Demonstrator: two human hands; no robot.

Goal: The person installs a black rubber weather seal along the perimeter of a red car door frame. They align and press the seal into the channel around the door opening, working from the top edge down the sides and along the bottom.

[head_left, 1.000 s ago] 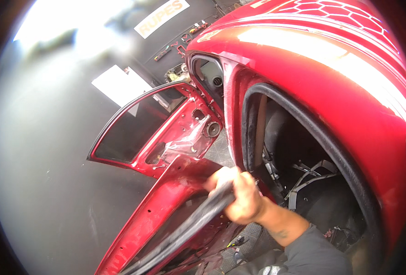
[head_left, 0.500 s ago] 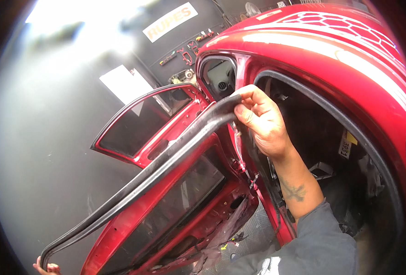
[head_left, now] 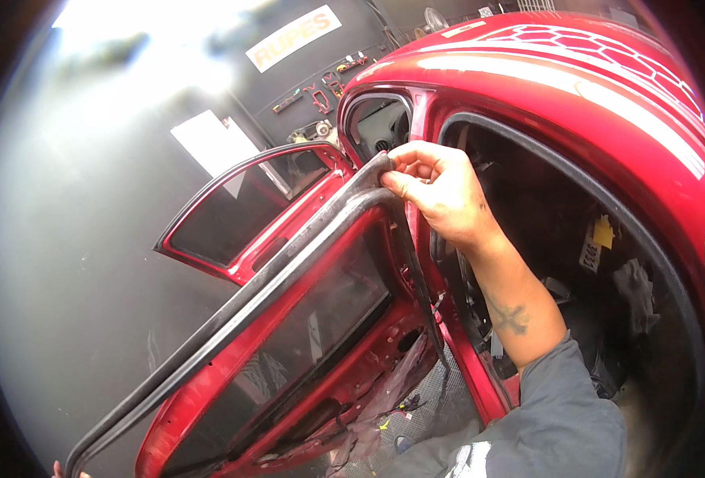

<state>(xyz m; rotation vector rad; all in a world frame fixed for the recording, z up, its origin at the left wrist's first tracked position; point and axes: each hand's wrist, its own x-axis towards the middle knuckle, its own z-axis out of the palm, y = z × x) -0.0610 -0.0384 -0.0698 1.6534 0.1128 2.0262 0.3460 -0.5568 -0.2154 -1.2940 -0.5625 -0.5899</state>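
Note:
A long black rubber door seal (head_left: pixel 233 307) stretches diagonally across the red rear door (head_left: pixel 201 398). My right hand (head_left: pixel 442 191) pinches its upper end between thumb and fingers, close to the car's door pillar. From that upper corner, one strand of the seal hangs down beside the door's hinge side. At the lower left edge, only the fingertips of my left hand (head_left: pixel 58 471) show, around the seal's bent lower end; the rest of that hand is out of the picture. The rear door stands open, its inner panel bare, with thin plastic sheeting (head_left: pixel 368 438) hanging low on it.
The red car's roof (head_left: pixel 528 76) and dark rear door opening (head_left: pixel 544 215) lie to the right. Beyond the rear door, the front door (head_left: pixel 249 215) is open too. A dark wall with hung tools (head_left: pixel 321 99) stands behind. Patterned flooring (head_left: pixel 448 398) shows below.
My right hand has moved slightly left with the seal's upper end, now tilted upward. A hanging strand shows more clearly below it. My left hand has slipped further out at the lower edge.

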